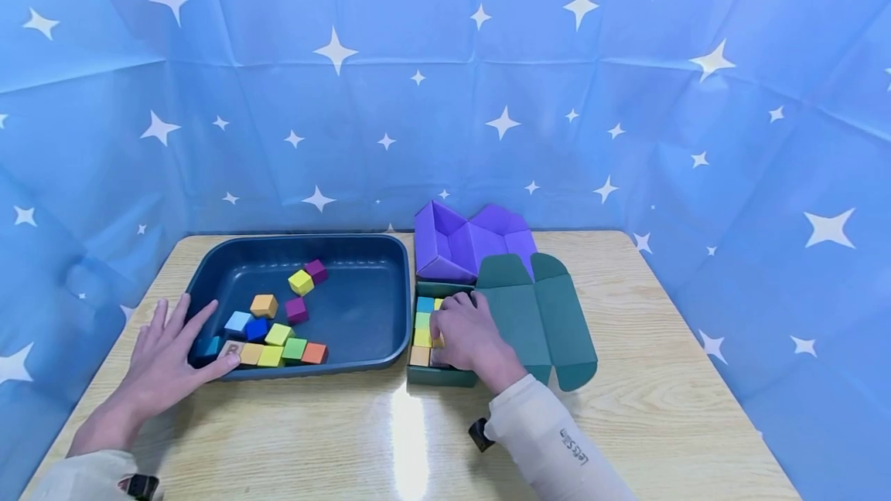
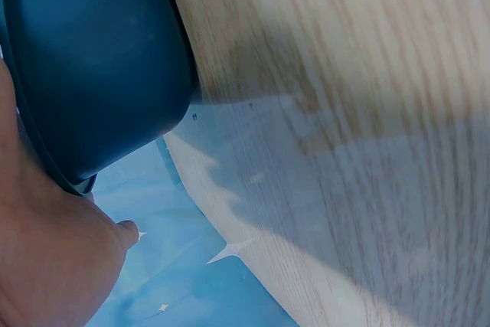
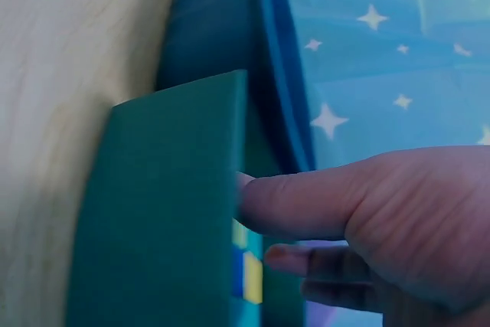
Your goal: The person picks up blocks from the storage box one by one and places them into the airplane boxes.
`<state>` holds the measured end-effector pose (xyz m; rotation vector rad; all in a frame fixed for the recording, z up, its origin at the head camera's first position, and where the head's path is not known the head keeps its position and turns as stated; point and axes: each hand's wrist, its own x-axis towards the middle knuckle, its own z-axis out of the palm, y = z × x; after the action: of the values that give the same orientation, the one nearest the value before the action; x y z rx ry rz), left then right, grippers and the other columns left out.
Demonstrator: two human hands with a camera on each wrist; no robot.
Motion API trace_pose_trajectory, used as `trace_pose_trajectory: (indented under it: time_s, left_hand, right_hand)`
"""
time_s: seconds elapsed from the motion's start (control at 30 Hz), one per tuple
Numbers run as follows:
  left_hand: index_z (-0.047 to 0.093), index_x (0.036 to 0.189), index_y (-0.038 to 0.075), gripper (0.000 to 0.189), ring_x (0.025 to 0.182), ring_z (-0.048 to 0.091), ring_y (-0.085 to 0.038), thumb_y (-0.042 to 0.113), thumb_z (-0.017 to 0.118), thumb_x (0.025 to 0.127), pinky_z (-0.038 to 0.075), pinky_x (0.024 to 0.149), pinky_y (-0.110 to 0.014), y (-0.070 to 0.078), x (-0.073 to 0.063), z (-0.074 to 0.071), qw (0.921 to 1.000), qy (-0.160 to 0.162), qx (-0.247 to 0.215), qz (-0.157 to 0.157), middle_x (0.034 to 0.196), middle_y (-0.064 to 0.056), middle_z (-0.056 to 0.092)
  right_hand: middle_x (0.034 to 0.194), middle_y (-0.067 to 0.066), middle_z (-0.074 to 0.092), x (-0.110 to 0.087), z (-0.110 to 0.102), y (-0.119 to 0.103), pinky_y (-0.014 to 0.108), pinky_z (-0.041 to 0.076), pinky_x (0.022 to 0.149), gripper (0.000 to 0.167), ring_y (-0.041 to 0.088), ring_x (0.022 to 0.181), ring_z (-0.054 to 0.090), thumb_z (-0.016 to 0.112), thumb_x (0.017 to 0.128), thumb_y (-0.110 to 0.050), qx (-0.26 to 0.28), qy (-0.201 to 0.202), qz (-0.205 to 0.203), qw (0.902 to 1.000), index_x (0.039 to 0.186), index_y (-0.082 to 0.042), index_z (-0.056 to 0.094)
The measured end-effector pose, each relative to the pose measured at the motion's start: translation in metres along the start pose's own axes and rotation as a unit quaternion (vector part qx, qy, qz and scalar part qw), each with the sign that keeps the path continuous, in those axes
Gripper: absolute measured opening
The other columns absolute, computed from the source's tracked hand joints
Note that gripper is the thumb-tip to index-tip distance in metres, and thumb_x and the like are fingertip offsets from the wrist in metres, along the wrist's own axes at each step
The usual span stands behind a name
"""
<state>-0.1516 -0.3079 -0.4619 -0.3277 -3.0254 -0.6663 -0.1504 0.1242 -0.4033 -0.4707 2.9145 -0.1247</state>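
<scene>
My left hand (image 1: 163,354) lies with fingers spread over the left edge of a dark blue tray (image 1: 362,323). Its thumb reaches over the near rim, close to a wooden block with a letter (image 1: 231,349). Several coloured blocks lie in the tray, among them an orange block (image 1: 264,305), a dark blue block (image 1: 257,329) and a green block (image 1: 295,349). My right hand (image 1: 468,331) reaches down into an open green box (image 1: 442,377) that contains rows of coloured blocks. In the right wrist view the box wall hides the thumb tip; whether the fingers pinch a block is hidden.
Behind the green box stands an open purple box (image 1: 452,246). The green lid (image 1: 515,323) lies folded out to the right, with side flaps. A wooden table (image 1: 647,377) carries everything, and a blue star-patterned cloth (image 1: 445,99) hangs around its back and sides.
</scene>
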Motion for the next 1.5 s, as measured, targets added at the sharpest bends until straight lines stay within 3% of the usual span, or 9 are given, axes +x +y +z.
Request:
trace_pose_trajectory:
  time_s: [0.1, 0.33, 0.67, 1.0, 1.27, 1.5]
  left_hand:
    - [0.016, 0.157, 0.014, 0.099, 0.145, -0.027, -0.045, 0.058, 0.066, 0.083, -0.017, 0.108, -0.074, 0.0, 0.0, 0.0, 1.0, 0.0, 0.002, 0.0, 0.162, -0.026, -0.008]
    - [0.014, 0.158, 0.015, 0.1, 0.145, -0.028, -0.045, 0.057, 0.066, 0.083, -0.018, 0.108, -0.073, -0.001, 0.0, 0.0, 1.0, -0.001, 0.002, -0.001, 0.162, -0.026, -0.009]
    - [0.015, 0.157, 0.014, 0.101, 0.145, -0.026, -0.046, 0.058, 0.066, 0.083, -0.016, 0.109, -0.073, 0.0, 0.0, 0.001, 1.0, 0.002, 0.003, -0.004, 0.162, -0.027, -0.007]
    - [0.015, 0.157, 0.015, 0.101, 0.145, -0.026, -0.046, 0.058, 0.067, 0.083, -0.015, 0.109, -0.074, 0.001, -0.001, 0.0, 1.0, 0.004, 0.005, -0.005, 0.162, -0.026, -0.008]
    - [0.014, 0.157, 0.015, 0.101, 0.145, -0.028, -0.045, 0.058, 0.066, 0.083, -0.018, 0.109, -0.072, 0.001, -0.001, -0.001, 1.0, 0.001, 0.003, -0.006, 0.162, -0.026, -0.009]
    - [0.016, 0.157, 0.014, 0.099, 0.145, -0.026, -0.046, 0.057, 0.066, 0.083, -0.018, 0.108, -0.073, 0.001, -0.001, -0.001, 1.0, 0.0, 0.001, -0.004, 0.162, -0.026, -0.008]
  right_hand:
    - [0.119, 0.001, 0.064, -0.001, -0.009, -0.004, 0.06, 0.022, 0.116, 0.025, 0.029, 0.127, 0.046, 0.08, 0.079, -0.035, 0.008, 0.018, -0.003, 0.9998, 0.099, -0.023, 0.073]
    - [0.124, 0.001, 0.064, 0.005, -0.037, -0.023, 0.058, 0.022, 0.117, 0.027, 0.029, 0.13, 0.045, 0.077, 0.082, -0.037, 0.018, 0.044, -0.016, 0.9987, 0.104, -0.023, 0.072]
    - [0.127, -0.004, 0.062, 0.028, -0.054, -0.054, 0.052, 0.025, 0.116, 0.039, 0.023, 0.128, 0.045, 0.073, 0.085, -0.046, -0.021, 0.027, -0.028, 0.999, 0.119, -0.027, 0.067]
    - [0.132, -0.007, 0.059, 0.062, -0.039, -0.095, 0.049, 0.028, 0.116, 0.042, 0.018, 0.13, 0.045, 0.068, 0.086, -0.053, -0.048, -0.004, -0.054, 0.9974, 0.122, -0.032, 0.066]
    - [0.129, -0.011, 0.06, 0.072, -0.025, -0.121, 0.047, 0.03, 0.116, 0.043, 0.015, 0.126, 0.046, 0.067, 0.084, -0.057, -0.049, -0.016, -0.066, 0.9965, 0.122, -0.036, 0.067]
    - [0.125, -0.014, 0.061, 0.077, -0.002, -0.128, 0.045, 0.031, 0.115, 0.04, 0.013, 0.123, 0.046, 0.067, 0.083, -0.059, -0.043, -0.041, -0.067, 0.996, 0.116, -0.038, 0.069]
